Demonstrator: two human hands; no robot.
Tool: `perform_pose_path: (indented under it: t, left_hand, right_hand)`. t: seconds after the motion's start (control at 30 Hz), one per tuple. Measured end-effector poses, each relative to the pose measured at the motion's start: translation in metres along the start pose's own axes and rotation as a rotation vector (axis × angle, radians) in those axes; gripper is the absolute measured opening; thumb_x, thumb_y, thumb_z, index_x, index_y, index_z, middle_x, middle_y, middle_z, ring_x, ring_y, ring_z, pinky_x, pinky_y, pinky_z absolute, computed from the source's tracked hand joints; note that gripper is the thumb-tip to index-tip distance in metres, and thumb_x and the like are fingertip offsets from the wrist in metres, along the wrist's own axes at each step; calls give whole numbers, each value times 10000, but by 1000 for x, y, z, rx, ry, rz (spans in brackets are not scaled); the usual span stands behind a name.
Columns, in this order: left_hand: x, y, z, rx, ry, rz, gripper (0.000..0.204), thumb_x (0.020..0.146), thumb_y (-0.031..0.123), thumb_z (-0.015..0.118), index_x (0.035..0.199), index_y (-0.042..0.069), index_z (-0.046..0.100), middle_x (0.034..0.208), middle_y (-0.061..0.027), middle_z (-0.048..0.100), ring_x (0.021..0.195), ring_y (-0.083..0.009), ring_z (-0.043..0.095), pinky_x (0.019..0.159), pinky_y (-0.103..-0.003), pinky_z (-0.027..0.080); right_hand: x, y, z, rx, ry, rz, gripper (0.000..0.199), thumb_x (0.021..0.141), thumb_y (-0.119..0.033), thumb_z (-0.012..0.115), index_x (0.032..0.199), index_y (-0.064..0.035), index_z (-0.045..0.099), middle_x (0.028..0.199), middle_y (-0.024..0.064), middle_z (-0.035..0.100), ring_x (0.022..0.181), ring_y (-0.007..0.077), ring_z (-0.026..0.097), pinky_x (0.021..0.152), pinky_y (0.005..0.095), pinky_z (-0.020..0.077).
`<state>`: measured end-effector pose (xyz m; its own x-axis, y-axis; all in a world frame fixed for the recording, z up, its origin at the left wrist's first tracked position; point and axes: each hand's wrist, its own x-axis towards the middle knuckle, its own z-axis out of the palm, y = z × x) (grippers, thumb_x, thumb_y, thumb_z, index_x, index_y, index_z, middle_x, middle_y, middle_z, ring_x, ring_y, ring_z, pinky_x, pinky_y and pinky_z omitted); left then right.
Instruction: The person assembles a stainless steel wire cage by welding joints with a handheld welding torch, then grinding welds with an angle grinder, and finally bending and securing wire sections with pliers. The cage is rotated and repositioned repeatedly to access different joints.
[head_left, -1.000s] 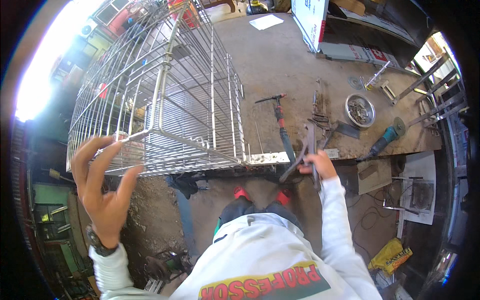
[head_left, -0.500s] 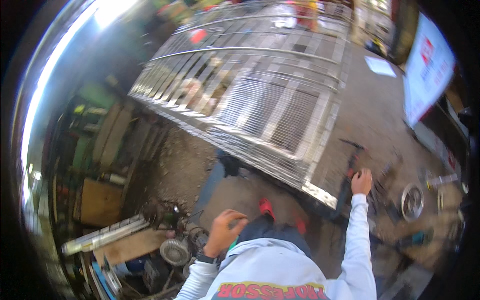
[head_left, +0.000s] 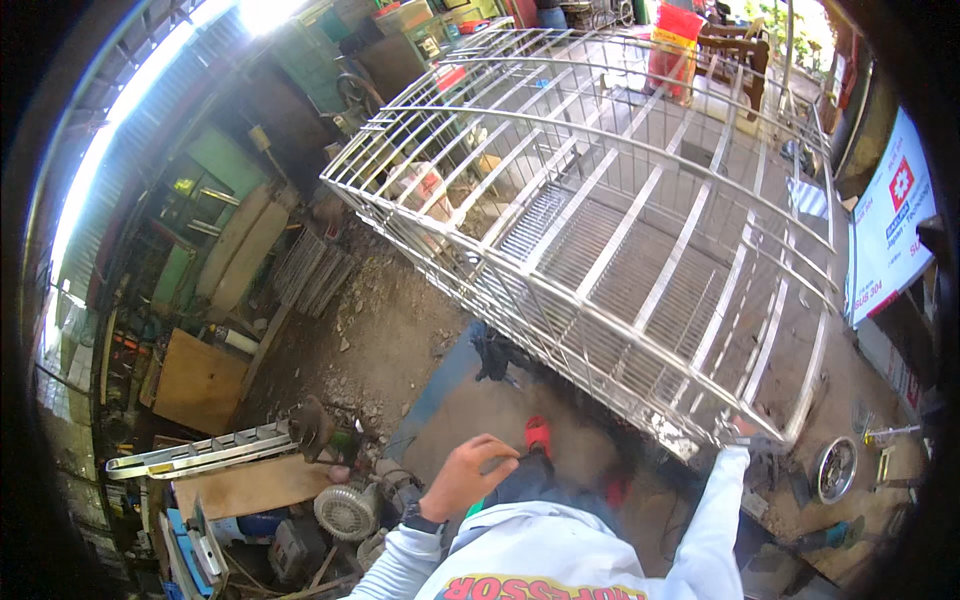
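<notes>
A large cage-like frame of shiny metal bars and flat strips [head_left: 640,225] stands before me on a low support. At its near right corner is my right hand [head_left: 735,432], seen blurred behind the bars. Its fingers are mostly hidden, so I cannot tell whether they grip the metal. My left hand [head_left: 468,478] hangs in front of my body, apart from the frame. Its fingers are loosely bent, with a gap to the thumb and nothing held.
A ladder [head_left: 200,452], boards and a grey motor [head_left: 347,510] lie at the lower left. On the right are a round metal rim [head_left: 836,470], a green-bodied tool [head_left: 830,535] and a white printed panel [head_left: 892,220]. A red bag [head_left: 675,45] stands at the far side.
My right hand has moved lower in view, from the tools at the right to the frame's near right corner. The frame's bars now reach farther right and look nearer. My left hand stays low.
</notes>
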<state>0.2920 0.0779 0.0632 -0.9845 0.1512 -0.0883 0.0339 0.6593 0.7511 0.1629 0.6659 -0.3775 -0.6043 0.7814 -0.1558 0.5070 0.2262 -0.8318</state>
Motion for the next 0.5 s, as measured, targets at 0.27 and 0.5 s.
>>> perform_pose_path:
  t: [0.27, 0.5]
  left_hand:
    - [145, 42, -228, 223, 670, 701, 325, 965, 285, 645, 1127, 8, 694, 1110, -149, 667, 1060, -315, 625, 918, -431, 482]
    - [257, 110, -308, 487, -446, 870, 178, 850, 240, 780, 935, 85, 797, 854, -39, 691, 828, -238, 522, 850, -378, 381]
  right_hand:
    - [-205, -106, -127, 593, 557, 59, 212, 964, -120, 604, 1157, -41, 565, 915, 67, 624, 735, 233, 593, 631, 363, 516]
    - [-335, -169, -152, 547, 767, -86, 146, 963, -125, 631, 917, -103, 494, 700, 3, 460, 582, 132, 474, 509, 298, 421]
